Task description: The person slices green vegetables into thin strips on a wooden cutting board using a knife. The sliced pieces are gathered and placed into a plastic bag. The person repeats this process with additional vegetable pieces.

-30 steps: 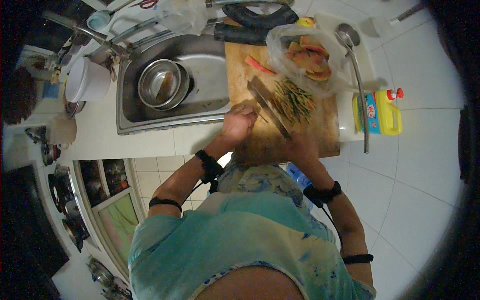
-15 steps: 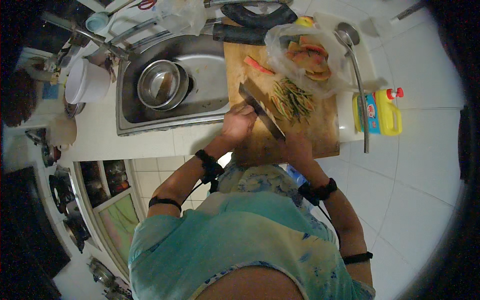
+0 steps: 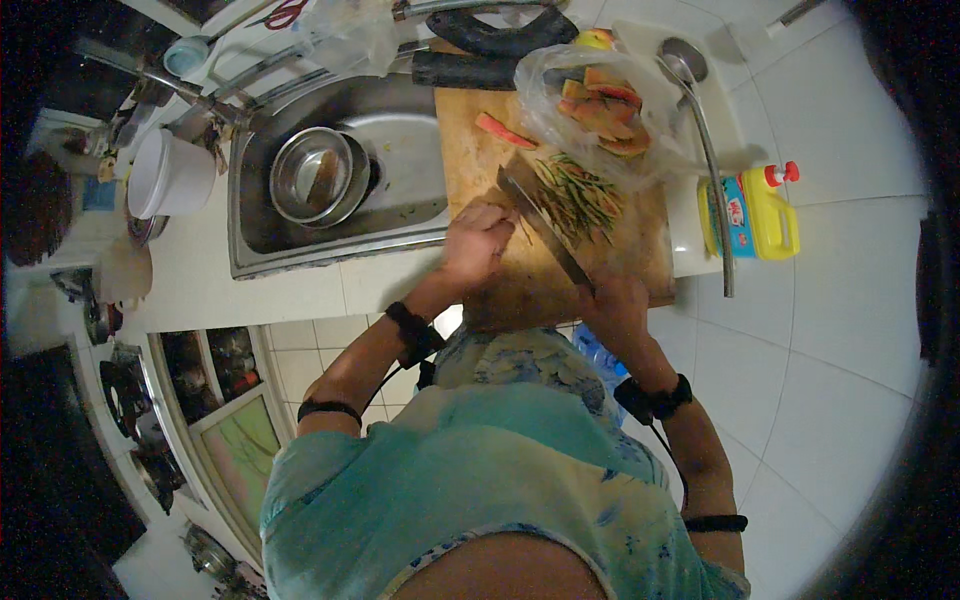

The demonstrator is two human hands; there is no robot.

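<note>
My right hand [image 3: 616, 300] is closed around the handle of a kitchen knife [image 3: 548, 232], its long dark blade slanting up and left across a wooden cutting board [image 3: 490, 308]. Just left of the blade, my left hand [image 3: 479, 244] rests on the board with its fingers curled together; whatever lies under them is hidden. Against the blade's right side sits a pile of thin green and reddish strips [image 3: 582, 200]. Farther back lies a piece of red-fleshed melon rind [image 3: 505, 130]. A clear plastic bag [image 3: 545, 85] holds several larger rind pieces [image 3: 605, 112] at the board's far right.
Left of the board is a steel sink [image 3: 238, 215] with two nested metal bowls [image 3: 312, 175]. A ladle [image 3: 712, 170] and a yellow jug with a red cap [image 3: 772, 225] stand to the right. Behind the board lies a black curved object [image 3: 500, 35]; a white bucket [image 3: 172, 172] is far left.
My right hand and the knife have shifted right, away from my left hand, so the blade now meets the strip pile. My left hand stays nearly where it was. The view has shifted slightly.
</note>
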